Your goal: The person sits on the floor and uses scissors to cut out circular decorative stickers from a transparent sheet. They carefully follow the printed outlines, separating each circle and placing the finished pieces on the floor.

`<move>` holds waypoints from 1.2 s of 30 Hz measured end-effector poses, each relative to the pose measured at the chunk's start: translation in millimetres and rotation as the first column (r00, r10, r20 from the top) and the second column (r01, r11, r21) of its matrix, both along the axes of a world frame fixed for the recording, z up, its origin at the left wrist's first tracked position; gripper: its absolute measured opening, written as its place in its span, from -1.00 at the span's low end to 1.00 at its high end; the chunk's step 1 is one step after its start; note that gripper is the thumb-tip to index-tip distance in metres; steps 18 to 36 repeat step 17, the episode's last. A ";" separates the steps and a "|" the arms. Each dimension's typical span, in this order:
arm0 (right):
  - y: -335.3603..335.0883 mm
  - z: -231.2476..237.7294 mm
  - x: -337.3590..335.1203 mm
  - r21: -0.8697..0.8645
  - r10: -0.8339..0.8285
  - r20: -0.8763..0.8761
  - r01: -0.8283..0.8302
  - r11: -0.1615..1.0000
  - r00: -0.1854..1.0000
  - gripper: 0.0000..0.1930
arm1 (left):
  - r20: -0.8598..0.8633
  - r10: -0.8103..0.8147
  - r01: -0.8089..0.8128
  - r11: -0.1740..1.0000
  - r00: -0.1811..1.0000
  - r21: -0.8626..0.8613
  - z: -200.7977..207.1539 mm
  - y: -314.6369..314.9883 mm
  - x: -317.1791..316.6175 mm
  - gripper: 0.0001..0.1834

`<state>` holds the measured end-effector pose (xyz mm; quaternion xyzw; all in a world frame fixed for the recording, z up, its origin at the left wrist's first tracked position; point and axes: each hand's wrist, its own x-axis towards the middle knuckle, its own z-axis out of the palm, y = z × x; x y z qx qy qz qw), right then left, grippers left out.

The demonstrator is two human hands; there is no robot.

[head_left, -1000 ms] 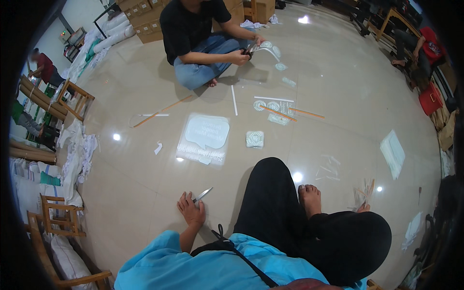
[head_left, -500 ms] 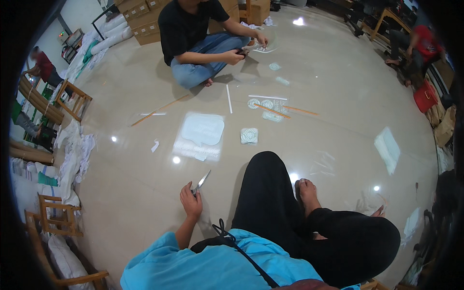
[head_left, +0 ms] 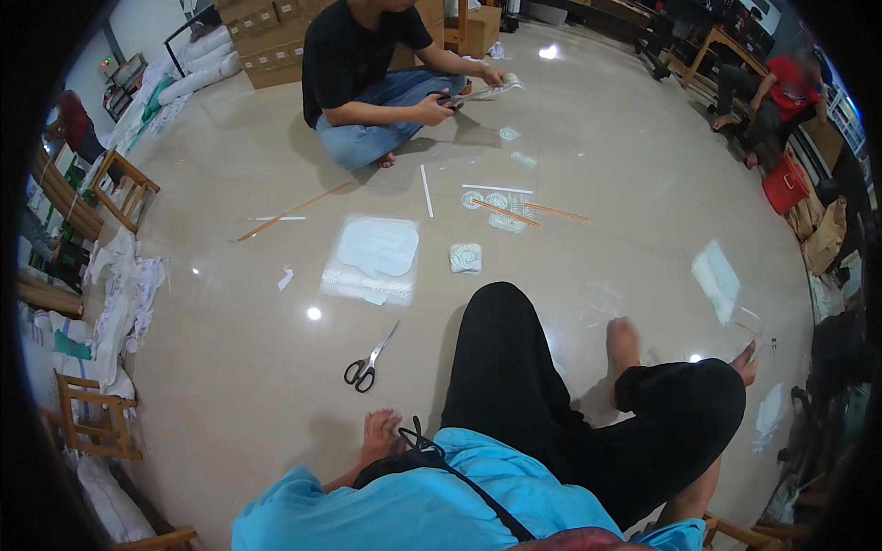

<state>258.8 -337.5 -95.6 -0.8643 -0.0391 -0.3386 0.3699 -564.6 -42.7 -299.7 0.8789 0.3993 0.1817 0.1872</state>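
Note:
My left hand (head_left: 379, 433) is empty, its fingers apart, low over the floor beside my waist. Just beyond it lies a pair of black-handled scissors (head_left: 367, 364), blades pointing away. My right hand (head_left: 744, 365) reaches past my bent right knee, which hides part of the forearm. Its fingers are closed on a thin piece with white and orange edges (head_left: 749, 321), too small to make out well. Ahead of the scissors is a clear sheet (head_left: 366, 292) with a pale blue-white panel (head_left: 378, 245) on it. A small stack of printed pieces (head_left: 466, 258) sits to its right.
Orange sticks (head_left: 505, 213), white strips (head_left: 426, 191) and printed cut-outs (head_left: 507, 222) lie farther off. Across from me a seated person (head_left: 367, 92) holds scissors and a sheet. A white stack (head_left: 716, 281) and a red bucket (head_left: 787, 185) are at right; wooden frames (head_left: 96, 413) stand left.
My left hand has let go of the scissors and drawn back toward my body. My right hand has moved farther out, and my foot has shifted to the right.

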 end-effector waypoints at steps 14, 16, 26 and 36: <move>14.0 147.4 -24.5 -0.120 -0.042 0.215 0.069 0.990 0.976 -0.31 | -0.074 0.110 -0.075 0.926 0.991 0.370 -86.4 -17.2 -1.5 -0.51; 15.7 163.4 -20.2 -0.124 -0.049 0.221 0.078 0.989 0.974 -0.28 | -0.071 0.120 -0.068 0.859 0.990 0.508 -97.7 -11.1 -6.0 -0.52; 19.5 173.3 -19.1 -0.102 -0.010 0.308 0.043 0.994 0.951 -0.26 | -0.077 0.099 -0.046 0.856 0.992 0.516 -97.7 -4.1 -21.5 -0.52; 19.5 173.3 -19.1 -0.102 -0.010 0.308 0.043 0.994 0.951 -0.26 | -0.077 0.099 -0.046 0.856 0.992 0.516 -97.7 -4.1 -21.5 -0.52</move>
